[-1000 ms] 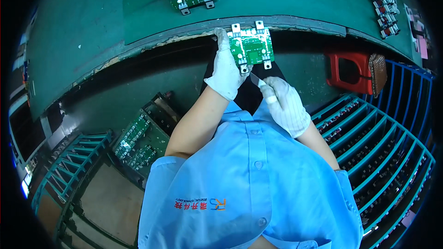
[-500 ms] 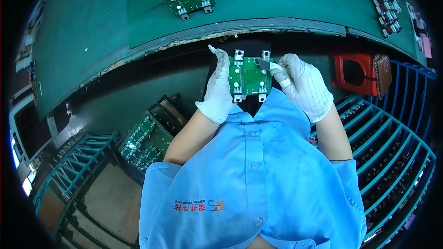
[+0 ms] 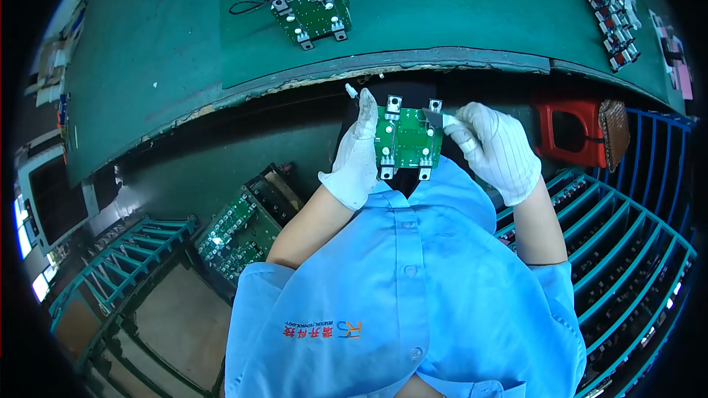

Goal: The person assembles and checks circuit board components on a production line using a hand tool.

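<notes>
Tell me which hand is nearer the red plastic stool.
Right: the right hand, holding a flat blade, is just left of the red plastic stool in the view. The left hand is farther left, gripping the green circuit board.

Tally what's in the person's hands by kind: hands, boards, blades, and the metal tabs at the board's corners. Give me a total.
Gloved hands: 2 (left hand, right hand)
Held green circuit board: 1
Flat blade: 1
Corner tabs: 4
Total: 8
</notes>
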The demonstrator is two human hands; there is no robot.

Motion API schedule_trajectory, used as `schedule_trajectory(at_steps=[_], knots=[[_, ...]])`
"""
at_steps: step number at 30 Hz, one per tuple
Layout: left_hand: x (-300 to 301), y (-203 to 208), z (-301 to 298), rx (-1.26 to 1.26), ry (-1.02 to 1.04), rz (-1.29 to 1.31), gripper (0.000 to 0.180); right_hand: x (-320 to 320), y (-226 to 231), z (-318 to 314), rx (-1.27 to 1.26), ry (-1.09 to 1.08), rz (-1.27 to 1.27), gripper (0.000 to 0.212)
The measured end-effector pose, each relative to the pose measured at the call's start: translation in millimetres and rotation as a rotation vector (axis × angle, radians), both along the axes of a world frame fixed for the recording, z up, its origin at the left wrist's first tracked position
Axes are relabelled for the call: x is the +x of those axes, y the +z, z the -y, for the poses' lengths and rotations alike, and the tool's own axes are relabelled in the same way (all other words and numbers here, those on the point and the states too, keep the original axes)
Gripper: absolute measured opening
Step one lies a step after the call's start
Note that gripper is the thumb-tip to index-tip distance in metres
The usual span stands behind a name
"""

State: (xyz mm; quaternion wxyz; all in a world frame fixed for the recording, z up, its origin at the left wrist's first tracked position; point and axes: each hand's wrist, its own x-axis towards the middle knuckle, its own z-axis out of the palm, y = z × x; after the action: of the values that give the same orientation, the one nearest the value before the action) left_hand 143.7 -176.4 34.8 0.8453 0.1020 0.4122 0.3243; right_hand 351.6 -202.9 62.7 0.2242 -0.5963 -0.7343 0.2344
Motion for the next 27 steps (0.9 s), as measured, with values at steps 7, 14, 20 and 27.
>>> schedule_trajectory(at_steps=[7, 14, 20, 27], knots=[[-3.6, 4.4, 0.2, -0.032, -0.016, 0.112, 0.075, 6.7, 4.9, -12.4, 0.005, -0.139, -0.156, 0.025], [-2.6, -1.9, -5.1, -0.069, -0.077, 0.107, 0.068, 6.5, 24.0, -41.3, 0.233, 0.449, 0.101, 0.023], [-0.5, 18.5, 1.3, 0.015, -0.172, 0.057, 0.073, 4.8, 26.4, -34.9, 0.197, 0.496, 0.126, 0.022], [-11.5, 0.5, 3.2, 0.075, -0.324, 0.039, 0.072, 13.0, 20.7, -41.7, 0.211, 0.409, 0.161, 0.022]])
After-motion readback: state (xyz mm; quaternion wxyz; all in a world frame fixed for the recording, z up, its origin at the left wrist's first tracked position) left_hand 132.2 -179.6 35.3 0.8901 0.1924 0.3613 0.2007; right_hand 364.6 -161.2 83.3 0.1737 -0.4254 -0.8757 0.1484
